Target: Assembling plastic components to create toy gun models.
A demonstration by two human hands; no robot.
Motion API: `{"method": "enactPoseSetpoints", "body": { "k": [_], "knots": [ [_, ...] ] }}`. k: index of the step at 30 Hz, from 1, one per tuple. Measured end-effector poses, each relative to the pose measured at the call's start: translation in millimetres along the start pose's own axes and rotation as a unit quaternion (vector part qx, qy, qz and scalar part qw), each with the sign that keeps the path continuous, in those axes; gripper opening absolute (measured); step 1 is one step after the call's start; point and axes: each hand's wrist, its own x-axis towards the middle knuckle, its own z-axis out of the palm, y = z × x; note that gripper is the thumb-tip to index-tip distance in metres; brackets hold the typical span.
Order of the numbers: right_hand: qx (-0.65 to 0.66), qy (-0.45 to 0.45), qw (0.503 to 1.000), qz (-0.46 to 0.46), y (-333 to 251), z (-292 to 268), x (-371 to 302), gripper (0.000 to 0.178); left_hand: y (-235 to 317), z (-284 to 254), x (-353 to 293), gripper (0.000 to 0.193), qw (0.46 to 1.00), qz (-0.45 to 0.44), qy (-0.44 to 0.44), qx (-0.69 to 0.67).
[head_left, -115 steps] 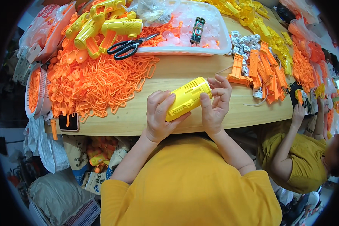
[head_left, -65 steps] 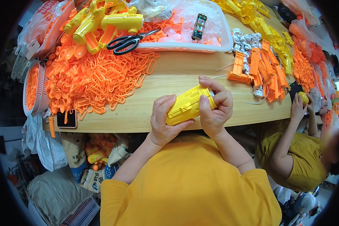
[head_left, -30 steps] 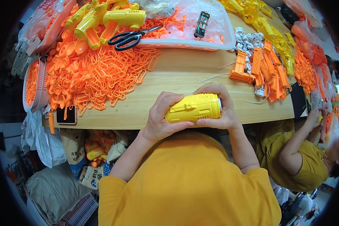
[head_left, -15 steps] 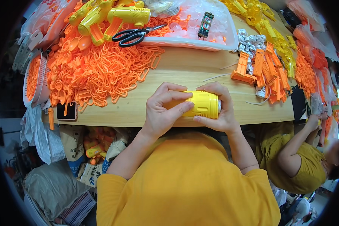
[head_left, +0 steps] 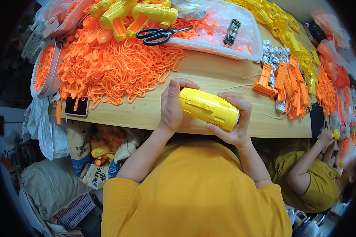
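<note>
A yellow plastic cylinder (head_left: 210,109) with moulded ridges and slots is held between my two hands, above the table's front edge. My right hand (head_left: 239,123) is closed round its right end, fingers over the far side and thumb on the near side. Against the left end lies my left hand (head_left: 171,106), its palm beside the end and its fingers curled over the far side. The cylinder tilts, right end nearer to me. What the palms cover at both ends is hidden.
Orange plastic clips (head_left: 122,65) are heaped at the left, with black-handled scissors (head_left: 156,36) and yellow toy-gun bodies (head_left: 158,14) behind. A white tray (head_left: 221,51) holds translucent caps and a battery holder (head_left: 231,32). Orange brackets (head_left: 281,81) lie right. A co-worker's arm (head_left: 310,156) shows at far right.
The cylinder's left end has come out from under my left fingers and its right end has tilted nearer. My left thumb has lifted off it. The whole view has shifted slightly.
</note>
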Motion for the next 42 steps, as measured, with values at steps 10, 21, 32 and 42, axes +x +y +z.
{"method": "enactPoseSetpoints", "body": {
  "k": [10, 21, 32, 42],
  "knots": [
    [0.046, 0.079, 0.992, 0.090, -4.4, 15.3, 4.3, 0.063, 6.8, -3.9, 28.2, 0.068, 0.994, -0.096, -0.056, -0.005],
    [0.530, 0.125, 0.586, 0.600, 1.4, 12.6, -3.2, 0.051, 10.2, -24.6, 23.6, 0.051, 0.917, 0.330, -0.063, 0.213],
    [0.631, -0.040, 0.463, 0.621, -15.3, 25.1, -12.5, 0.059, 12.4, -23.7, 33.3, 0.058, 0.988, 0.150, -0.036, 0.024],
    [0.471, 0.124, 0.648, 0.585, -10.4, 9.7, -0.1, 0.057, 18.2, -2.0, 25.5, 0.043, 0.939, 0.275, 0.121, 0.167]
  ]
}}
